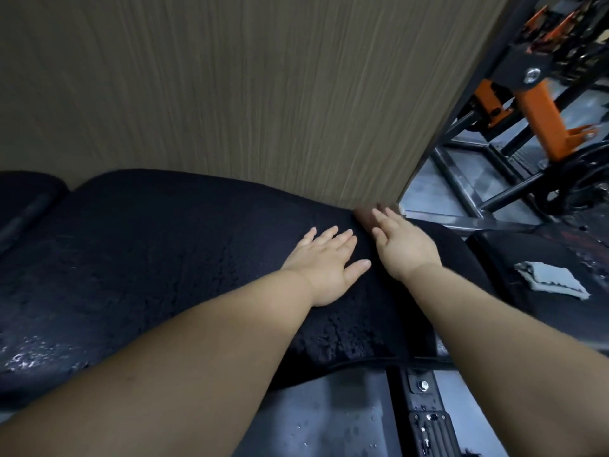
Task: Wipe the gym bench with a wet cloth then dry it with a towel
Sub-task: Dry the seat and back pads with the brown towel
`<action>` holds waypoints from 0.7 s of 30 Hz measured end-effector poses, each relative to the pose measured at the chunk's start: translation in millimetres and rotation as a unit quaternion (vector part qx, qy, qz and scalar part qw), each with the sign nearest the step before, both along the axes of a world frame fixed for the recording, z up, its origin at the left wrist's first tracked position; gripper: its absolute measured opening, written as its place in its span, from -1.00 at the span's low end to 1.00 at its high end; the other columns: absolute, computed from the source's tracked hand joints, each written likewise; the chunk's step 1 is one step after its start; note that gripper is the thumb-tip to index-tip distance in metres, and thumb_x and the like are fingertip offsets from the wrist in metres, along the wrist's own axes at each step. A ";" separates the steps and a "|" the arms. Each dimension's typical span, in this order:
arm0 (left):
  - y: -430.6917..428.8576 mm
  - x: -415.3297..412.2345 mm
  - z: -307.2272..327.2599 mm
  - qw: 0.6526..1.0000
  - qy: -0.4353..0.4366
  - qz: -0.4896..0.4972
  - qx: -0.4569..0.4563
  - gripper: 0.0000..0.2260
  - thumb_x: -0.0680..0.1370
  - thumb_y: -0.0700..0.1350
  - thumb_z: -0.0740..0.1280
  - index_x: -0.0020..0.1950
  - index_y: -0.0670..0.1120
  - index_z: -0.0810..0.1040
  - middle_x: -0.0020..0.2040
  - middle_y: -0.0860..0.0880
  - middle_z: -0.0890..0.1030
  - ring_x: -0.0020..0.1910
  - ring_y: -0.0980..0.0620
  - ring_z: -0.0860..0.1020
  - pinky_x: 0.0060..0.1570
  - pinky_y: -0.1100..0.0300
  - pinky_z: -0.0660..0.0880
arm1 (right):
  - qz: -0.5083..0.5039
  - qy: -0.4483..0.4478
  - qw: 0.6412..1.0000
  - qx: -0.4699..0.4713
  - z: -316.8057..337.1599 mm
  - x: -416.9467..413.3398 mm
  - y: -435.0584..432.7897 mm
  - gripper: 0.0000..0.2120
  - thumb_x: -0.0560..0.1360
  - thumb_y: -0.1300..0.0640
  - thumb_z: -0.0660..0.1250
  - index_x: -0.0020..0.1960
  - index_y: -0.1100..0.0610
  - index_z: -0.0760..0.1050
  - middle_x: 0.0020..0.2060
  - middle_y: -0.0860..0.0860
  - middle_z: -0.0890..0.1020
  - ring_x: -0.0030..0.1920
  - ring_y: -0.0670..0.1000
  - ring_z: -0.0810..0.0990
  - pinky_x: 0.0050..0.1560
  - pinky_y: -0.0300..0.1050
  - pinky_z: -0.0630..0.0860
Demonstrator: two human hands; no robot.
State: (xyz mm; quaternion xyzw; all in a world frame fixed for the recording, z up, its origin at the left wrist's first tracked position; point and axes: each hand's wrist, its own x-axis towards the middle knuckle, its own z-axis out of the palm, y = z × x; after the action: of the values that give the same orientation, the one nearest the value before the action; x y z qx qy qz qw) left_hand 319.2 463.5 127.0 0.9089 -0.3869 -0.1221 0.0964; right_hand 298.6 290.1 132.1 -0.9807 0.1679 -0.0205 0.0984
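Note:
A dark, fluffy towel (164,258) is spread over the long black gym bench pad, covering most of it. My left hand (326,262) lies flat on the towel with straight fingers. My right hand (402,245) presses flat on the towel's far right end, fingers straight and reaching toward the wall. At the lower left, a bare part of the bench (36,357) glistens with water drops. A grey cloth (550,280), folded and crumpled, lies on a separate black pad (514,291) to the right.
A wood-grain wall panel (230,87) rises directly behind the bench. An orange and black gym machine (540,103) with a steel frame stands at the back right. Below the bench, the wet grey floor (316,417) and a black bench foot (428,420) show.

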 end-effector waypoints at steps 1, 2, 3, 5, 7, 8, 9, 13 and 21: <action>5.4 -0.3 2.0 1.000 0.005 -0.007 0.012 -0.41 0.64 0.24 -0.15 0.61 -0.01 -0.07 0.60 0.09 -0.09 0.56 0.10 -0.17 0.52 0.05 -0.24 | 0.006 -0.003 1.000 -0.002 0.8 -13.3 4.1 -0.56 0.65 -0.01 0.03 0.52 -0.09 0.19 0.53 -0.09 0.18 0.51 -0.02 0.16 0.47 -0.06 0.12; 12.6 -0.6 4.1 1.000 0.009 -0.014 0.023 -0.41 0.64 0.25 -0.15 0.60 0.00 -0.10 0.60 0.10 -0.12 0.56 0.11 -0.18 0.52 0.07 -0.24 | 0.014 -0.004 1.000 -0.005 1.9 -26.6 8.1 -0.57 0.65 -0.02 0.04 0.52 -0.10 0.19 0.52 -0.09 0.18 0.51 -0.02 0.16 0.48 -0.06 0.12; 21.9 -1.6 5.3 0.999 0.010 -0.020 0.032 -0.41 0.64 0.25 -0.14 0.60 0.02 -0.12 0.60 0.11 -0.14 0.56 0.12 -0.19 0.52 0.08 -0.25 | 0.021 -0.005 1.000 -0.009 3.0 -40.3 12.4 -0.57 0.65 -0.02 0.04 0.52 -0.10 0.19 0.52 -0.09 0.19 0.50 -0.03 0.17 0.48 -0.07 0.11; 43.9 -7.0 4.7 0.999 -0.002 -0.026 0.045 -0.41 0.64 0.25 -0.12 0.60 0.04 -0.16 0.59 0.13 -0.17 0.55 0.13 -0.22 0.51 0.08 -0.27 | 0.039 -0.009 0.999 -0.013 2.1 -67.5 20.3 -0.57 0.64 -0.01 0.07 0.50 -0.10 0.22 0.51 -0.09 0.21 0.50 -0.05 0.18 0.48 -0.12 0.09; 66.0 -12.6 2.3 0.999 -0.016 -0.028 0.044 -0.41 0.63 0.25 -0.11 0.60 0.06 -0.15 0.59 0.14 -0.17 0.55 0.14 -0.22 0.51 0.06 -0.28 | 0.062 -0.024 0.998 -0.010 0.2 -94.4 29.2 -0.59 0.63 0.00 0.12 0.47 -0.08 0.29 0.49 -0.08 0.27 0.48 -0.06 0.23 0.46 -0.21 0.09; 75.9 -14.7 1.8 0.999 -0.017 -0.029 0.042 -0.42 0.63 0.25 -0.10 0.59 0.07 -0.14 0.59 0.14 -0.16 0.55 0.15 -0.22 0.51 0.04 -0.29 | 0.077 -0.040 0.996 -0.013 -0.9 -108.4 34.5 -0.60 0.62 0.01 0.15 0.45 -0.06 0.35 0.46 -0.05 0.33 0.46 -0.03 0.29 0.44 -0.22 0.12; 85.2 -15.7 2.2 0.999 -0.017 -0.031 0.041 -0.43 0.64 0.25 -0.10 0.59 0.08 -0.14 0.59 0.16 -0.15 0.54 0.16 -0.22 0.51 0.03 -0.30 | 0.092 -0.058 0.994 -0.016 -2.9 -122.5 40.7 -0.62 0.60 0.00 0.15 0.41 -0.03 0.41 0.42 -0.02 0.40 0.41 0.01 0.38 0.41 -0.20 0.20; 114.7 -10.4 7.9 0.997 -0.025 -0.042 0.051 -0.45 0.64 0.23 -0.08 0.59 0.12 -0.12 0.58 0.19 -0.14 0.54 0.19 -0.22 0.50 0.01 -0.32 | 0.153 -0.093 0.984 -0.003 -15.8 -168.6 62.5 -0.58 0.55 -0.02 0.11 0.37 0.01 0.46 0.36 -0.07 0.44 0.35 0.02 0.44 0.37 -0.06 0.28; 122.5 -3.6 1.1 0.997 -0.051 -0.034 0.046 -0.41 0.61 0.29 -0.13 0.59 0.13 -0.17 0.57 0.20 -0.17 0.54 0.17 -0.25 0.51 -0.01 -0.29 | 0.149 -0.092 0.984 -0.026 -15.5 -148.6 68.1 -0.56 0.56 -0.02 0.08 0.40 0.00 0.42 0.38 -0.01 0.45 0.37 0.03 0.43 0.39 -0.11 0.25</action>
State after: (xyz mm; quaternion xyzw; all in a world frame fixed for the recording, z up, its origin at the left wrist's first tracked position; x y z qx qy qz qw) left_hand 315.6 586.0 128.2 0.9037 -0.4159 -0.0967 0.0304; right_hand 149.9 358.2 116.6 -0.9908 0.0096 -0.1005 0.0897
